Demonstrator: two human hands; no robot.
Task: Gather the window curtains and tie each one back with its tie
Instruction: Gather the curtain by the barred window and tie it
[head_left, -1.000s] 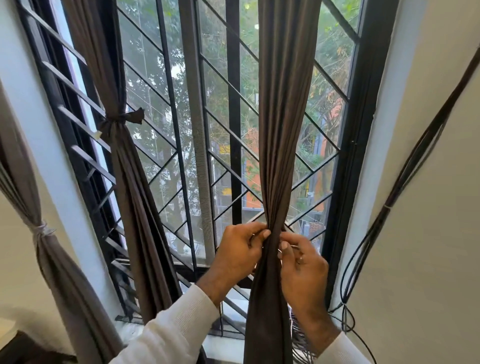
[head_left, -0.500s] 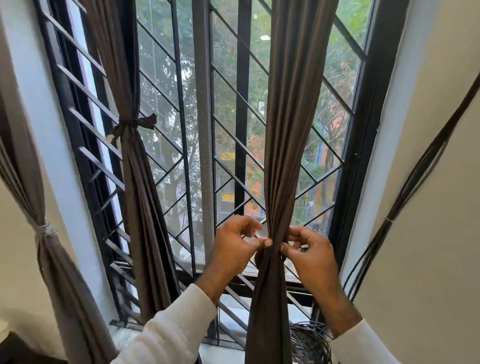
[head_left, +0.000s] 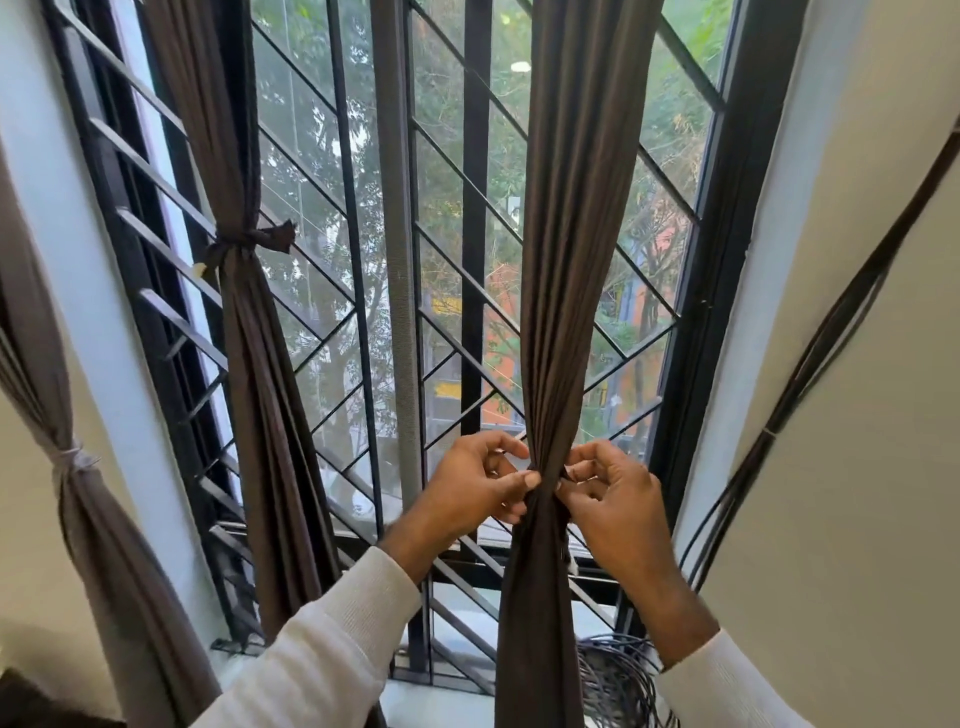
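Head view: both hands work at the waist of the right curtain (head_left: 576, 291), in front of the window grille (head_left: 457, 312). Left hand (head_left: 475, 488) and right hand (head_left: 605, 493) pinch the tie (head_left: 543, 480) either side of the gathered bunch. Best to pull both ends evenly, snug. Smooth brown cloth, long soft pleats; left curtain (head_left: 260, 364) already knotted

A home room: brown curtains (head_left: 571, 260) hang over a barred window (head_left: 441, 312) between painted walls (head_left: 857, 467).
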